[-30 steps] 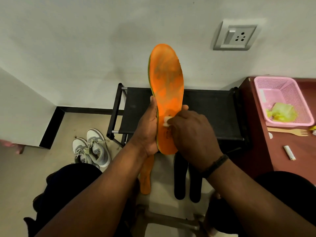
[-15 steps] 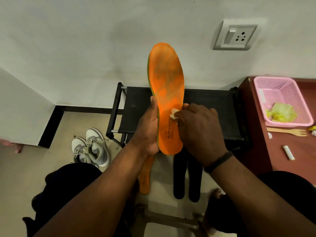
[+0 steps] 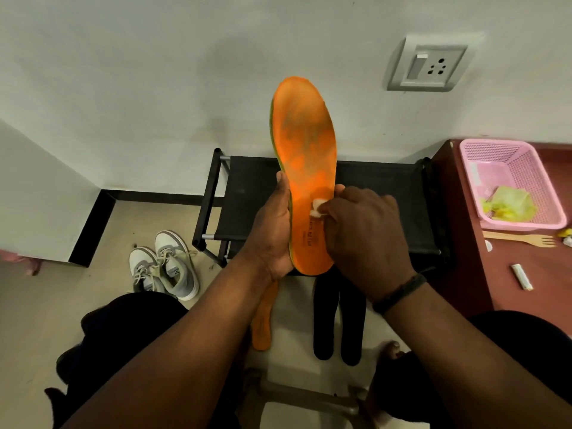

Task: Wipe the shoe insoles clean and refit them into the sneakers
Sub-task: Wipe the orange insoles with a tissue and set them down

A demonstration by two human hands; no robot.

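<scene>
Nearest, on the floor between the person's knees, a second orange insole (image 3: 262,323) lies flat beside a pair of black insoles (image 3: 337,320). Just above them the left hand (image 3: 272,230) grips the lower edge of an upright orange insole (image 3: 306,168), thumb along its left rim, fingers wrapped behind it. The right hand (image 3: 365,236) pinches a small white wad (image 3: 317,208) and presses it against the insole's face near the middle; grey smudges cover the upper half. A dark band (image 3: 399,294) circles the right wrist. Left on the floor stand grey-and-white sneakers (image 3: 165,264). Behind the hands is a black rack (image 3: 383,193) against the wall. Right, a brown table (image 3: 507,305) carries a pink basket (image 3: 538,168) and a wooden fork (image 3: 520,239). A wall socket (image 3: 428,65) sits higher up.
</scene>
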